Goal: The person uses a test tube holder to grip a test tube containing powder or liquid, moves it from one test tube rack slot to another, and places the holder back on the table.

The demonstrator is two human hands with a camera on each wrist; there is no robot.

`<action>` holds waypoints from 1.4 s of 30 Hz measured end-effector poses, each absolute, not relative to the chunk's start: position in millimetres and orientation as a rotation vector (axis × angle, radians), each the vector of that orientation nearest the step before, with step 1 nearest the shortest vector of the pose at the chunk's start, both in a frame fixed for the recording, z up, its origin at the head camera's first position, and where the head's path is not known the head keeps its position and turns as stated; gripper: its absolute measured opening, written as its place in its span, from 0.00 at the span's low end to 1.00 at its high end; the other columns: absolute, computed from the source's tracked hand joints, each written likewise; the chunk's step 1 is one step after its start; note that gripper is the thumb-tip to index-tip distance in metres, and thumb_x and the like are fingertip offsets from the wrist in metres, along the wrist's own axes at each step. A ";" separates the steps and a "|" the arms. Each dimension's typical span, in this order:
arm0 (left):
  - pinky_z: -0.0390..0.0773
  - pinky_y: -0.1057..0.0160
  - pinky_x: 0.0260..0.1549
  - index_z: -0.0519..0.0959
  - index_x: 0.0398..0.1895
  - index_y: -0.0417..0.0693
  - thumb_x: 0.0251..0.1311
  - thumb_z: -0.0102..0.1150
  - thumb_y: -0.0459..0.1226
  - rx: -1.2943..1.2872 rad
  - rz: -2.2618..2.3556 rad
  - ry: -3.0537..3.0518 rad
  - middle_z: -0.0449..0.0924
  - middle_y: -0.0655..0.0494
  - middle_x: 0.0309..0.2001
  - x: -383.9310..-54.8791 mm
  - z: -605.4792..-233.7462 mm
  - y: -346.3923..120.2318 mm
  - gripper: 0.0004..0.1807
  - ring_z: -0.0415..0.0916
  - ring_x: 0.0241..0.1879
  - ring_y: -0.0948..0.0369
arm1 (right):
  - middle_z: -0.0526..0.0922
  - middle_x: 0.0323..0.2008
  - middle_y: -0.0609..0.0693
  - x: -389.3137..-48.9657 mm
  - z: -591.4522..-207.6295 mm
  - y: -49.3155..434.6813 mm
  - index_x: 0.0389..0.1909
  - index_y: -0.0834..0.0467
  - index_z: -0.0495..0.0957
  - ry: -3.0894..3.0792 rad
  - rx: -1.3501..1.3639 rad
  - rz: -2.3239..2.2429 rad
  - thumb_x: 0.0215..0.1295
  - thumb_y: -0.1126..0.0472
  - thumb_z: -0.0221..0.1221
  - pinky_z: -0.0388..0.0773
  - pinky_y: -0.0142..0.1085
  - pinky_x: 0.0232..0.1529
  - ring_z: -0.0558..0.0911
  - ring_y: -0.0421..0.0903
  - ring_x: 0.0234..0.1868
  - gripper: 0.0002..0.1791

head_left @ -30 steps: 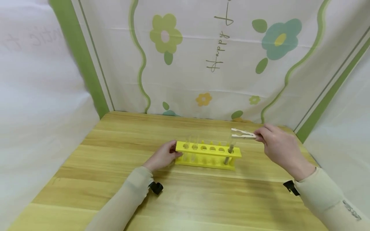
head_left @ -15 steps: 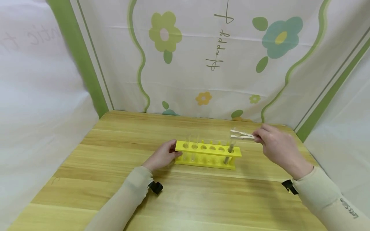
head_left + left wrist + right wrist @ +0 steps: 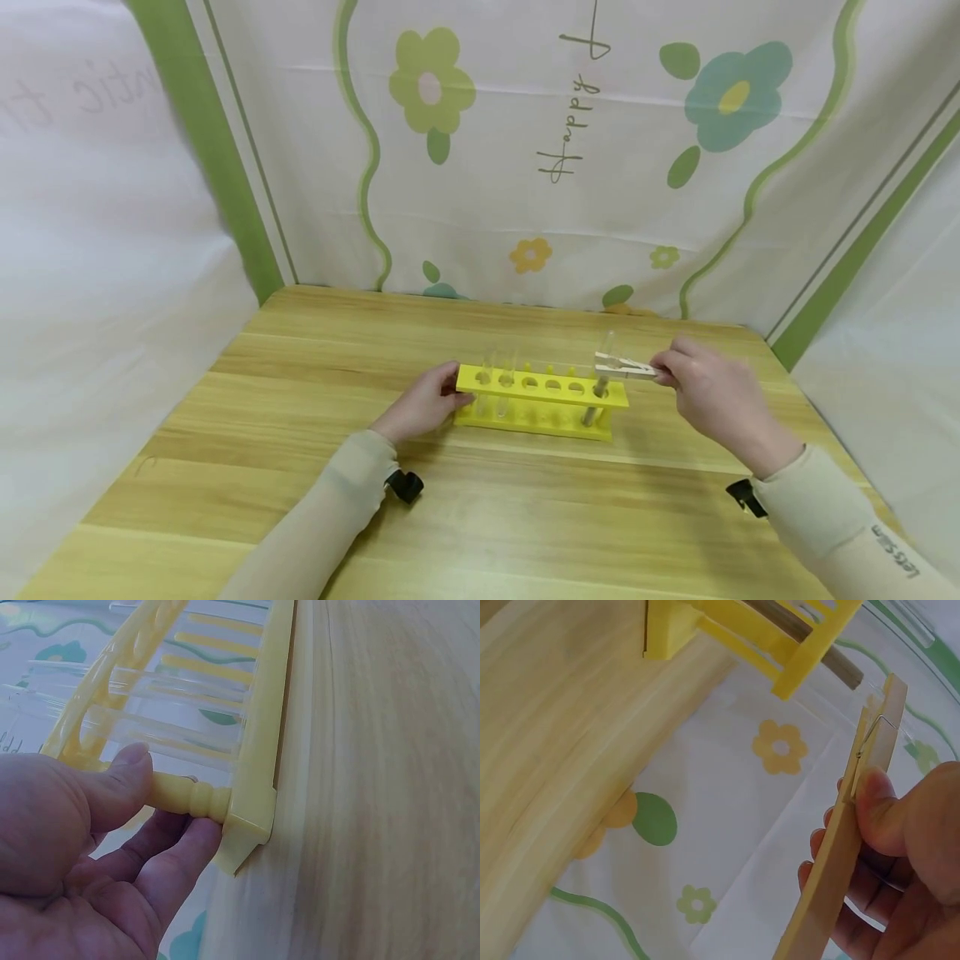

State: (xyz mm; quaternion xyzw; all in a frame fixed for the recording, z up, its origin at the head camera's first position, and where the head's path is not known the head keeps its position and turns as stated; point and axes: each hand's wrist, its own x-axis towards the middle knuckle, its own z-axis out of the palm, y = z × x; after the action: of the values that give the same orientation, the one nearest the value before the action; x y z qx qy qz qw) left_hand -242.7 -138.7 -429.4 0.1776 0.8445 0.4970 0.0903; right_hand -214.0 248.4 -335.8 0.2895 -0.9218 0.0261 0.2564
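A yellow test tube rack (image 3: 542,392) stands on the table. My left hand (image 3: 423,407) grips its left end post (image 3: 174,793) between thumb and fingers. My right hand (image 3: 716,398) holds a wooden test tube clamp (image 3: 637,368) with a wire spring, thumb pressed on its side in the right wrist view. The clamp's jaws surround a glass test tube (image 3: 609,340) in the rack's rightmost hole, below the tube's mouth. Inside that tube is a dark grey-brown stick-like filling (image 3: 846,669). Two clear test tubes, one of them the inner tube (image 3: 502,407), occupy the leftmost holes.
The wooden table (image 3: 480,508) extends in front of and around the rack. A white printed cloth (image 3: 480,192) with flowers hangs behind the table's back edge, and white cloth sides (image 3: 112,250) rise at left and right.
My right hand has moved down and slightly left, bringing the clamp from the tube's mouth to lower along the tube. The left hand and the rack have stayed in place.
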 end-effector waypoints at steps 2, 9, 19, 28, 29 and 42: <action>0.76 0.59 0.39 0.71 0.38 0.47 0.70 0.58 0.36 0.527 1.477 2.511 0.77 0.53 0.37 -243.0 -429.7 -138.5 0.06 0.75 0.39 0.56 | 0.75 0.26 0.45 -213.9 -338.7 248.2 0.32 0.59 0.84 -2.512 0.783 0.080 0.55 0.69 0.71 0.68 0.36 0.15 0.74 0.42 0.21 0.05; 0.74 0.59 0.36 0.71 0.39 0.48 0.70 0.58 0.36 0.523 1.472 2.518 0.78 0.53 0.37 -244.3 -430.5 -138.5 0.05 0.73 0.36 0.57 | 0.74 0.26 0.45 -213.1 -349.3 248.1 0.31 0.60 0.84 -2.528 0.790 0.075 0.55 0.69 0.71 0.67 0.33 0.15 0.73 0.40 0.21 0.05; 0.74 0.59 0.37 0.72 0.39 0.48 0.70 0.58 0.35 0.516 1.469 2.524 0.77 0.54 0.37 -243.8 -430.7 -137.8 0.05 0.73 0.36 0.57 | 0.76 0.27 0.45 -211.9 -364.9 247.0 0.31 0.60 0.84 -2.545 0.793 0.084 0.55 0.69 0.71 0.70 0.34 0.17 0.76 0.42 0.24 0.06; 0.75 0.60 0.39 0.74 0.43 0.50 0.70 0.58 0.35 0.524 1.476 2.522 0.78 0.57 0.40 -243.7 -429.6 -137.4 0.04 0.74 0.39 0.57 | 0.76 0.29 0.46 -210.0 -370.3 247.5 0.33 0.60 0.84 -2.564 0.797 0.095 0.56 0.68 0.70 0.72 0.36 0.18 0.77 0.43 0.25 0.05; 0.75 0.60 0.38 0.73 0.42 0.49 0.70 0.58 0.35 0.528 1.475 2.525 0.78 0.56 0.39 -243.5 -429.3 -137.5 0.04 0.74 0.38 0.57 | 0.77 0.29 0.46 -209.8 -370.1 247.4 0.34 0.60 0.84 -2.569 0.797 0.097 0.57 0.68 0.69 0.73 0.37 0.19 0.77 0.44 0.25 0.05; 0.74 0.60 0.34 0.71 0.38 0.48 0.70 0.59 0.36 0.516 1.453 2.555 0.76 0.54 0.36 -243.9 -430.8 -138.3 0.06 0.72 0.35 0.58 | 0.80 0.33 0.47 -206.5 -364.5 246.1 0.36 0.60 0.83 -2.633 0.772 0.124 0.59 0.68 0.69 0.78 0.41 0.25 0.80 0.46 0.30 0.06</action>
State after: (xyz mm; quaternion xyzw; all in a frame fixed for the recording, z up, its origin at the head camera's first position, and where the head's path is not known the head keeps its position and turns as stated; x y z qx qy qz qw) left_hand -243.9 -138.3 -430.8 0.1724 0.8535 0.4853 0.0789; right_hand -206.5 246.1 -364.5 0.2757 -0.9399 0.0444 0.1964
